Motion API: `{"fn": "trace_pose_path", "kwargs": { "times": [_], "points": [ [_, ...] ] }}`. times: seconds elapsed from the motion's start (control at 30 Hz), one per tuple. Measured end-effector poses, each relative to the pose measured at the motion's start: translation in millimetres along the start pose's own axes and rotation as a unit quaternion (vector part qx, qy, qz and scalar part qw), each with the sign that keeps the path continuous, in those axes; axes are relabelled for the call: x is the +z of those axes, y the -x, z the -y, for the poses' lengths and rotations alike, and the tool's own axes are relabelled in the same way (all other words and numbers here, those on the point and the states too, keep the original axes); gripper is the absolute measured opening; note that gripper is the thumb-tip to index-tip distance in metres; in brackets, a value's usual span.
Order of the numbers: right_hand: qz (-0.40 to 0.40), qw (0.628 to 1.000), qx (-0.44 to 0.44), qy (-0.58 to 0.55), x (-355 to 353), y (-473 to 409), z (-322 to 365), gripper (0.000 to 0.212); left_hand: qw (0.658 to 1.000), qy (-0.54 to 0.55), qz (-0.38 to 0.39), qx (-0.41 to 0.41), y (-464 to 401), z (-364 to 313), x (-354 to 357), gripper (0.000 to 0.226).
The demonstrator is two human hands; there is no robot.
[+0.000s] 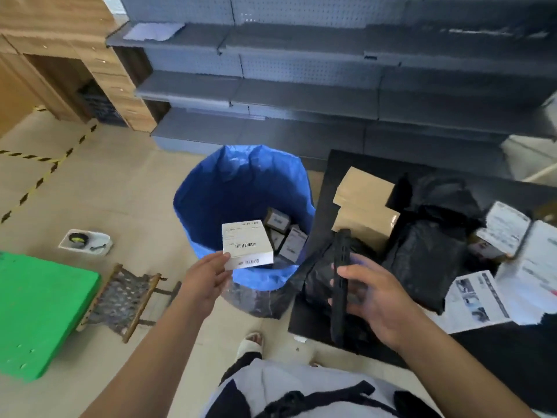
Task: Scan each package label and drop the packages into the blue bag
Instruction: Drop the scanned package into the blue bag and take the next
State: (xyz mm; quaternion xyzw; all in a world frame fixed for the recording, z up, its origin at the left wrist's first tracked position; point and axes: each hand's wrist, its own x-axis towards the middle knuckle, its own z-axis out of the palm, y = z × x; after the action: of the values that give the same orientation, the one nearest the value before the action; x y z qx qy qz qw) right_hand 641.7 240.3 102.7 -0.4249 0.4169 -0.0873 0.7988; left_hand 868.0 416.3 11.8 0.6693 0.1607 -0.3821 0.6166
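My left hand (208, 277) pinches a small white box (247, 244) by its lower left corner, barcode label facing up, just over the near rim of the open blue bag (208, 206). Several small labelled boxes (286, 236) lie at the bottom of the bag. My right hand (373, 300) grips a black handheld scanner (342, 276), held upright to the right of the bag. On the black table (328, 182) to the right lie black poly mailers (425, 260), brown cardboard parcels (364, 203) and white labelled packages (506, 227).
Grey metal shelving (301, 95) stands behind the bag. A green pallet (36, 315) and a small woven stool (126, 297) sit on the floor at left, with a white tray (86, 241) beyond. Black-yellow tape (39, 182) marks the floor. My sandalled foot (253, 342) is below.
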Motion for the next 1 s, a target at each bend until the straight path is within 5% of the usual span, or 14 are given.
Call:
{"fn": "trace_pose_path", "kwargs": {
  "times": [0.17,0.3,0.43,0.57,1.0],
  "points": [
    [-0.072,0.996,-0.027,-0.046,23,8,6,0.019,0.964,-0.216,0.139,-0.065,-43,-61,28,0.066],
    [-0.164,0.981,-0.035,-0.095,35,13,-3,0.022,0.915,-0.319,0.24,-0.057,-59,-62,47,0.033],
    [-0.218,0.968,-0.029,-0.123,47,21,-25,0.073,0.884,-0.356,0.3,-0.052,-49,-35,54,0.029],
    [-0.244,0.957,-0.041,-0.148,54,33,-47,0.045,0.865,-0.379,0.323,-0.066,-33,-9,57,0.022],
    [-0.325,0.919,-0.076,-0.21,-7,98,-70,0.032,0.805,-0.446,0.392,-0.016,45,31,132,0.022]
  ]
}}
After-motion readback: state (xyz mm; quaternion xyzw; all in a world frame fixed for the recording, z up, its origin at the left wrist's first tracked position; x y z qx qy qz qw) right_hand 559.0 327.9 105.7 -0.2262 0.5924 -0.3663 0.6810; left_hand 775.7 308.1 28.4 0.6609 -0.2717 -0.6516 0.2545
